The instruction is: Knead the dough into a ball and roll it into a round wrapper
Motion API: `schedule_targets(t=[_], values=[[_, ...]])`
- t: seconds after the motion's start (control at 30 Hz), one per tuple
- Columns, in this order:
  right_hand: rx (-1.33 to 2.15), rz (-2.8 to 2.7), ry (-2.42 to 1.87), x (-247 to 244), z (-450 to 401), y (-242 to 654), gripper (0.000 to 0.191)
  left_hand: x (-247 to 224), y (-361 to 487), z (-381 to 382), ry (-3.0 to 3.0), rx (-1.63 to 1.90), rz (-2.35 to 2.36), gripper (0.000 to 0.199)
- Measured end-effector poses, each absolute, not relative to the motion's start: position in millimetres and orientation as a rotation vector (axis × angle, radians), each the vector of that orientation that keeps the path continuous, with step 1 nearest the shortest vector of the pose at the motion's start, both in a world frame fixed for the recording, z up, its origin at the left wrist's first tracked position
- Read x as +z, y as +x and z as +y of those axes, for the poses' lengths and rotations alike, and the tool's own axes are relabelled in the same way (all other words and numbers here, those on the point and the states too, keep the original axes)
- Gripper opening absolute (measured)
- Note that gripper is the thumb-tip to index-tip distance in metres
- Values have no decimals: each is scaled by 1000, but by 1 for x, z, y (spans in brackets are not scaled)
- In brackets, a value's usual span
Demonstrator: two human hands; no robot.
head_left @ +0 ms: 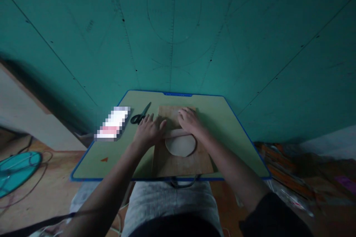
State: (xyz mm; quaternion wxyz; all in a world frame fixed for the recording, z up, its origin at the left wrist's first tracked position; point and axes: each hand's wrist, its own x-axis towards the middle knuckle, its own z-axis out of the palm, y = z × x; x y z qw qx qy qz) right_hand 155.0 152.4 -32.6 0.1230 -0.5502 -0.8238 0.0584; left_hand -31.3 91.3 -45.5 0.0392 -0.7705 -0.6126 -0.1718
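Note:
A pale rolling pin (176, 133) lies across the far edge of a flat round of dough (180, 146), both on a wooden board (182, 166). Over the pin's left end rests my left hand (150, 130), palm down, its fingers stretched and spread forward. My right hand (189, 119) lies palm down over the right end, fingers reaching past the pin onto the board's far part. Neither hand's fingers visibly wrap round the pin; its ends are hidden beneath them. Black-handled scissors (140, 116) lie just beyond my left fingertips, blades pointing away.
The board sits on a light green folding table (233, 148) with a blue rim. A pixelated, bright phone-like rectangle (113, 124) lies at its left edge, and a small orange triangle (104, 159) nearer me. A green wall (178, 44) rises behind the table.

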Motion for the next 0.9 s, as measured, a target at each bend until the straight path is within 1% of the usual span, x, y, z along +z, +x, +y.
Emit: schedule_targets(t=[0.07, 0.2, 0.27, 0.37, 0.47, 0.73, 0.9], values=[[152, -2417, -1615, -33, 137, 160, 33, -45, -27, 72, -2382, -456, -1802, 41], [-12, -2462, -1514, -38, 95, 176, 38, -52, -12, 8, -2400, -505, -1652, 38], [-85, -2479, -1450, -41, 81, 182, 43, -59, -3, -23, -2387, -521, -1591, 42], [-78, -2517, -1392, -41, 78, 180, 46, -67, 4, -47, -2408, -553, -1536, 51], [-23, -2554, -1341, -39, 93, 165, 45, -72, 1, -44, -2428, -558, -1580, 54], [129, -2530, -1308, -35, 143, 101, 34, -67, -36, -12, -2395, -593, -1889, 42], [132, -2512, -1352, -31, 152, 81, 31, -71, -56, 4, -2236, -591, -2078, 43]])
